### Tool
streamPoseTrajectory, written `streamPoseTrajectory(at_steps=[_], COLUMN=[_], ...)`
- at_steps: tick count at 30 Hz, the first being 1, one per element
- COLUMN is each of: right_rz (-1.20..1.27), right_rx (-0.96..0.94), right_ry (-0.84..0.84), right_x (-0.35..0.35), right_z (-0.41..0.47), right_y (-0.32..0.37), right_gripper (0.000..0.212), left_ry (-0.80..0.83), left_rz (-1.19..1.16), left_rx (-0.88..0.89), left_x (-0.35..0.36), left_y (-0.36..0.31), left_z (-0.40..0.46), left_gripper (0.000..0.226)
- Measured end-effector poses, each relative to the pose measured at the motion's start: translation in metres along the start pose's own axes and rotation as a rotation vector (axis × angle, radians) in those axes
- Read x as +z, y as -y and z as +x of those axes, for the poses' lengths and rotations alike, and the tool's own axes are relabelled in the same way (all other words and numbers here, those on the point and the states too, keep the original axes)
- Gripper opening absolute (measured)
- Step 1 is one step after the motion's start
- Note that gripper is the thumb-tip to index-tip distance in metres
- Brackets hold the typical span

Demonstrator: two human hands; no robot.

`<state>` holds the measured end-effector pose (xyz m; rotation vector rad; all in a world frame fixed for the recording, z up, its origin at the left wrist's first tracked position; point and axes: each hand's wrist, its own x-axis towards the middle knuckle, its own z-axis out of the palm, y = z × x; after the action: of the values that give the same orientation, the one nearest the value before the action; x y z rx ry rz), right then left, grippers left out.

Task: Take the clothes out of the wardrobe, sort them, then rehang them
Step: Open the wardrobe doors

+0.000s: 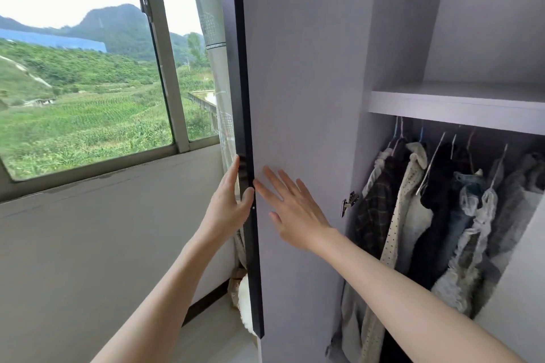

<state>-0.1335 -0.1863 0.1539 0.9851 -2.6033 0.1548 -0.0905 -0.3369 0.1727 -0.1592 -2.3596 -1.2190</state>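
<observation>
The pale grey wardrobe door stands swung wide, its dark edge facing me. My left hand holds that edge, fingers behind it and thumb on the front. My right hand lies flat on the door's inner face with straight, spread fingers. Inside the wardrobe at the right, several clothes hang on hangers below a shelf: a dark plaid shirt, a dotted cream garment, dark pieces and jeans.
A large window with a view of green hills fills the left. A sheer curtain hangs between window and door. A white wall runs below the sill. A metal hinge sits on the wardrobe side panel.
</observation>
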Motion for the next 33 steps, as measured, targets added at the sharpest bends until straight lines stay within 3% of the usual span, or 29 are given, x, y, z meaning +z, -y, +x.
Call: streamPoseTrajectory(at_steps=[3, 6, 13, 24, 33], right_rz=[-0.036, -0.045, -0.321, -0.715, -0.837], right_rx=[0.023, 0.1, 0.264, 0.593, 0.706], right_ry=[-0.032, -0.107, -0.284, -0.484, -0.449], right_x=[-0.003, -0.008, -0.05, -0.18, -0.2], right_z=[-0.006, -0.029, -0.126, -0.266, -0.308], right_y=[-0.011, -0.036, -0.136, -0.28, -0.336], right_gripper=[0.066, 0.063, 0.053, 0.054, 0.075], left_ry=[-0.188, -0.257, 0.002, 0.207, 0.344], left_rz=[0.193, 0.283, 0.181, -0.187, -0.388], left_rx=[0.158, 0.326, 0.405, 0.593, 0.43], left_x=[0.017, 0.041, 0.141, 0.299, 0.366], left_y=[-0.005, -0.02, -0.067, -0.231, -0.307], left_z=[-0.011, -0.023, -0.02, 0.031, 0.059], left_gripper=[0.063, 0.061, 0.059, 0.058, 0.064])
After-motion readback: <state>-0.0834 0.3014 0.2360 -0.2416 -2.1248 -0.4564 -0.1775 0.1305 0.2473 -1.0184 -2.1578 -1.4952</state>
